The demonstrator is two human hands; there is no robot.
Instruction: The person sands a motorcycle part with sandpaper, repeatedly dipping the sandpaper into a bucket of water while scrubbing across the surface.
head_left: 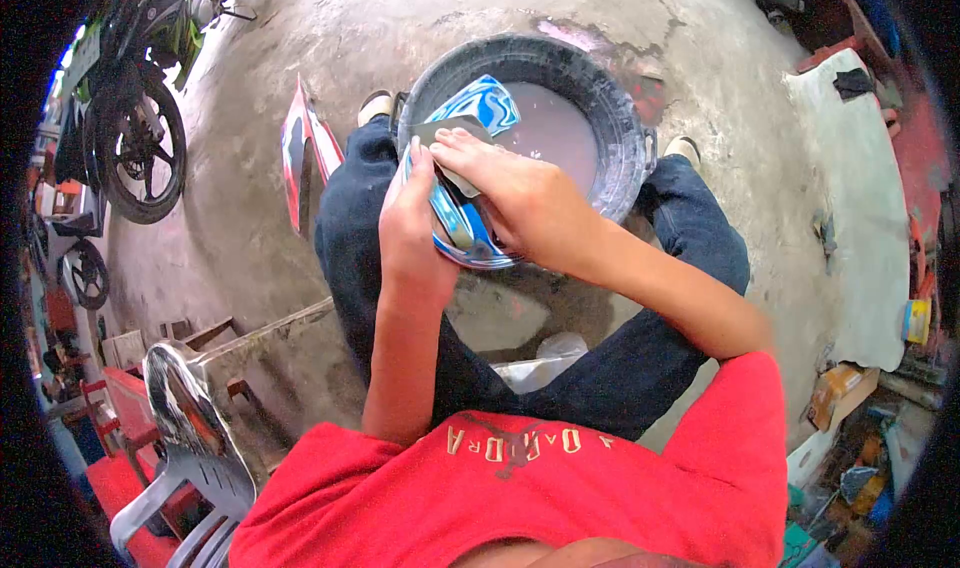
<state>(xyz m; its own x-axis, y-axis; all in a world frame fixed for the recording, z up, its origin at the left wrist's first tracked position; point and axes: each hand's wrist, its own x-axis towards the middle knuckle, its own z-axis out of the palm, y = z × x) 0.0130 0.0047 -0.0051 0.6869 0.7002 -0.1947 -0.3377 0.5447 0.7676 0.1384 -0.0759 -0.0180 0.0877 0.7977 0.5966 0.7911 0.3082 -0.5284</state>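
A blue, white and silver patterned panel (pixel 468 220) is held over the near left rim of a black tub (pixel 625 118) of cloudy greyish-pink water. Around the panel's left edge my left hand (pixel 412 223) is closed, its thumb pointing up. My right hand (pixel 520 193) lies across the top of the panel, fingers together, pressing a dark grey sheet (pixel 440 130) against it. The sheet sticks out beyond the fingertips. Another blue and white patterned part (pixel 487 103) shows just past my fingers, inside the tub; whether it joins the held panel I cannot tell.
A red and white panel (pixel 300 153) stands on the floor left of my knee. Motorcycles (pixel 140 138) are at the upper left. A grey plastic chair (pixel 200 468) is at the lower left. Along the right lie a pale board (pixel 855 218), a cardboard box (pixel 840 393) and assorted clutter.
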